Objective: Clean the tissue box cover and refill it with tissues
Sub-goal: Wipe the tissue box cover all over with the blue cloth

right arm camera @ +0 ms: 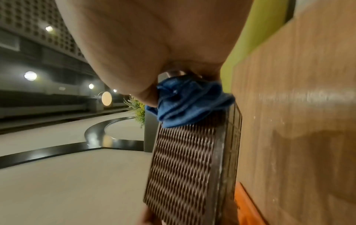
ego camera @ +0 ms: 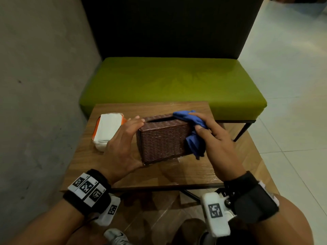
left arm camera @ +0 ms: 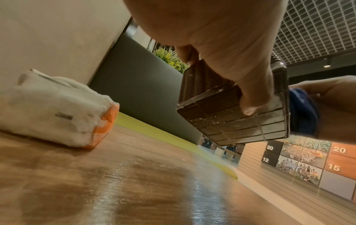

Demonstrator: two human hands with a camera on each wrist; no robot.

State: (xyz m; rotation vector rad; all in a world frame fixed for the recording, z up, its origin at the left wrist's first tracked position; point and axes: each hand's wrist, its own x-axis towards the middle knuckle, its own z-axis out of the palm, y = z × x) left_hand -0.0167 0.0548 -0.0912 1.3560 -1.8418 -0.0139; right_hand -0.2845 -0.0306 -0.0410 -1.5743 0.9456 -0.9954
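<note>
A brown woven tissue box cover (ego camera: 163, 138) is held lifted and tilted above the wooden table (ego camera: 159, 174). My left hand (ego camera: 122, 144) grips its left end, thumb under the bottom edge and fingers over the top rim. In the left wrist view the cover (left arm camera: 227, 121) shows its dusty underside above the tabletop. My right hand (ego camera: 210, 137) holds a bunched blue cloth (ego camera: 192, 135) against the cover's right end. The right wrist view shows the cloth (right arm camera: 185, 105) pressed on the woven side (right arm camera: 183, 170). A white tissue pack (ego camera: 108, 131) with orange trim lies on the table to the left.
A green padded bench (ego camera: 173, 85) with a dark backrest stands just behind the table. A grey concrete wall (ego camera: 35, 85) runs along the left. Pale tiled floor (ego camera: 292, 85) lies to the right. My shoe (ego camera: 115, 236) shows below the near table edge.
</note>
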